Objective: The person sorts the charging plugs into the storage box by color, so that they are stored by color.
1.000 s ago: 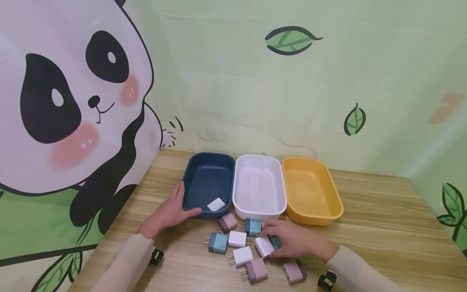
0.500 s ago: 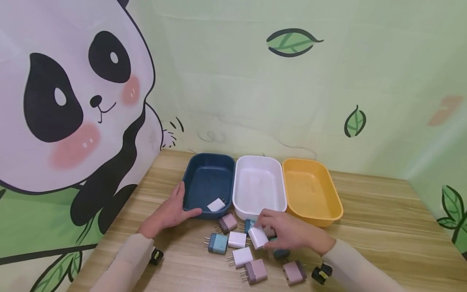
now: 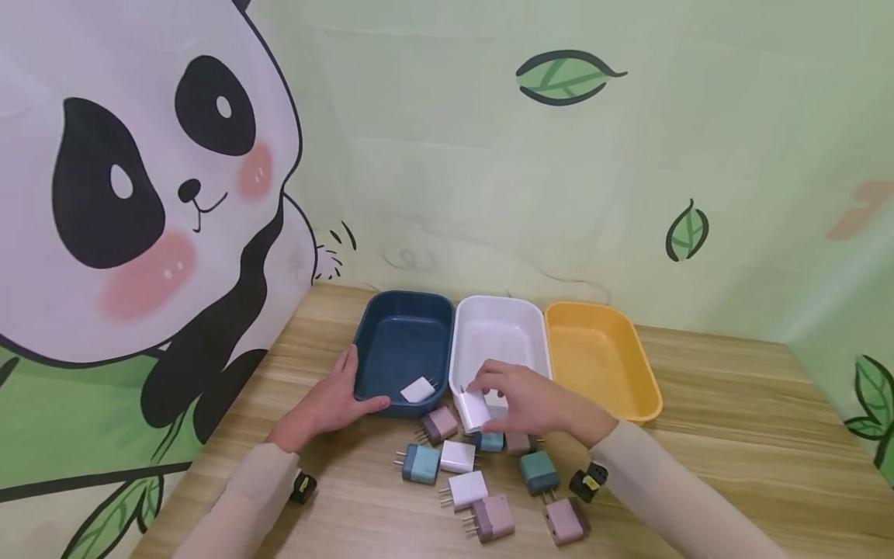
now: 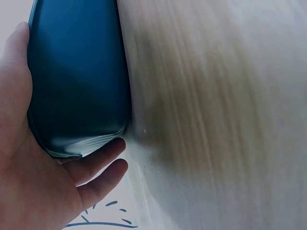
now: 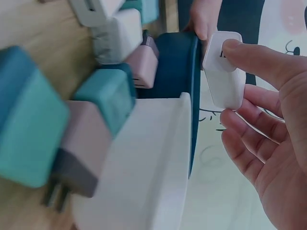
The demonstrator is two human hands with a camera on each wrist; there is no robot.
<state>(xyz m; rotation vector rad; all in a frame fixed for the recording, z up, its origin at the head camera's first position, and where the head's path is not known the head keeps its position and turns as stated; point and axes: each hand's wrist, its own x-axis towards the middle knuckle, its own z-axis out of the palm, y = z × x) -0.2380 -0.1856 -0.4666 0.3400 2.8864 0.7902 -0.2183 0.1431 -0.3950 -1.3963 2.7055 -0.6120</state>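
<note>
My right hand [image 3: 534,400] pinches a white plug-in charger [image 3: 472,410] between thumb and fingers, over the front rim of the white bin [image 3: 499,330]. Up close in the right wrist view, the thumb presses one face of this charger [image 5: 224,79]. My left hand [image 3: 324,404] rests against the near left corner of the dark blue bin [image 3: 401,341], its fingers along the side and the thumb at the front rim. In the left wrist view the fingers extend past the bin wall [image 4: 81,72]. Another white charger [image 3: 417,390] lies inside the blue bin.
A yellow bin [image 3: 597,345] stands right of the white one, the three side by side. In front of them lie several loose chargers, among them a teal one [image 3: 539,472], a pink one [image 3: 493,518] and a white one [image 3: 466,490]. A patterned wall rises behind the table.
My right hand has lifted the white charger from among the others on the table and carried it up and left to the white bin's front rim. The left hand has stayed on the blue bin.
</note>
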